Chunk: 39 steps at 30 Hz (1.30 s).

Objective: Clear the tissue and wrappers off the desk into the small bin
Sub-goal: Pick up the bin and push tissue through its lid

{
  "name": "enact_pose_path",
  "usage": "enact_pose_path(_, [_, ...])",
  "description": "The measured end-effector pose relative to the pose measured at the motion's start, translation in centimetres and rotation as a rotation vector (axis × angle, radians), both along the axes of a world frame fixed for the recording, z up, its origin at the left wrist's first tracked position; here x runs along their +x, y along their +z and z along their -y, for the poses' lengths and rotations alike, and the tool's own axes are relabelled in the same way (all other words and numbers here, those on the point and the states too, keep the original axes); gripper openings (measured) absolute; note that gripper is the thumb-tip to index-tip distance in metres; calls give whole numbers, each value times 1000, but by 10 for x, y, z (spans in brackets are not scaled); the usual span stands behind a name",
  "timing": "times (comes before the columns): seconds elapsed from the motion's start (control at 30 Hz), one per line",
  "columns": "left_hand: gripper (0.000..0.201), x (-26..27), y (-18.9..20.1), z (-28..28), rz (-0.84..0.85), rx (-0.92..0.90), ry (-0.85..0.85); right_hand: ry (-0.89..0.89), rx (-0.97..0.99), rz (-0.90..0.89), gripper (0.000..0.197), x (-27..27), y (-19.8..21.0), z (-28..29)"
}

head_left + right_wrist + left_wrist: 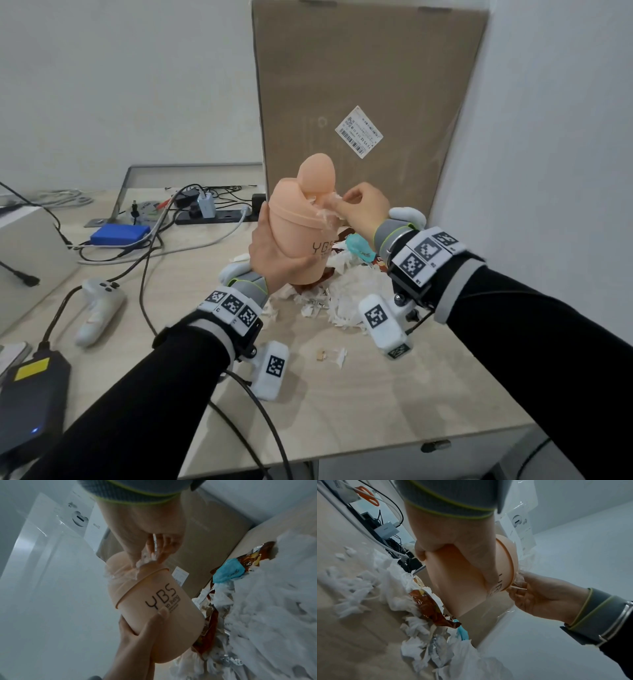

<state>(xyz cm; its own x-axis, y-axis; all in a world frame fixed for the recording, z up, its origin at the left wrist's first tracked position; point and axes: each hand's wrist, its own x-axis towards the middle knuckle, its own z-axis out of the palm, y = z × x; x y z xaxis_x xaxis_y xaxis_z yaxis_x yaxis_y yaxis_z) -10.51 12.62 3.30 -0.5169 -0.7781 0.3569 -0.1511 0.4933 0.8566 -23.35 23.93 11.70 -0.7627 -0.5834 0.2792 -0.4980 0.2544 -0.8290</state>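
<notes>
My left hand (270,253) grips the small peach bin (298,236) by its body and holds it up, tilted, above the desk. Its rounded lid stands up at the top. My right hand (356,209) pinches a crumpled clear plastic piece (327,209) at the bin's rim. The right wrist view shows the same: fingers (159,547) on the plastic (144,559), and the bin (154,608) marked "YBS". Beneath the bin lies a heap of torn white tissue (349,294) with a brown wrapper (428,607) and a teal wrapper (358,246).
A tall cardboard box (370,102) stands against the wall right behind the bin. A power strip with cables (212,214) and a blue box (120,234) lie at the back left. A white controller (99,308) and a black device (30,401) lie at the left. Small scraps (332,354) sit mid-desk.
</notes>
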Motion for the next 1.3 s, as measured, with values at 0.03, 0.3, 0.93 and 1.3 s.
enact_pose_path(0.03, [145,0,-1,2,10,7,4,22,-37,13,32,0,-1,-1])
enact_pose_path(0.3, [149,-2,-8,6,-26,57,-33,306,-77,34,52,21,3,-6])
enact_pose_path(0.93, [139,40,-30,7,-303,159,-47,133,-505,429,52,-11,-74,-29])
enact_pose_path(1.3, [128,30,-43,16,-366,135,-86,607,232,524,78,-35,-85,-63])
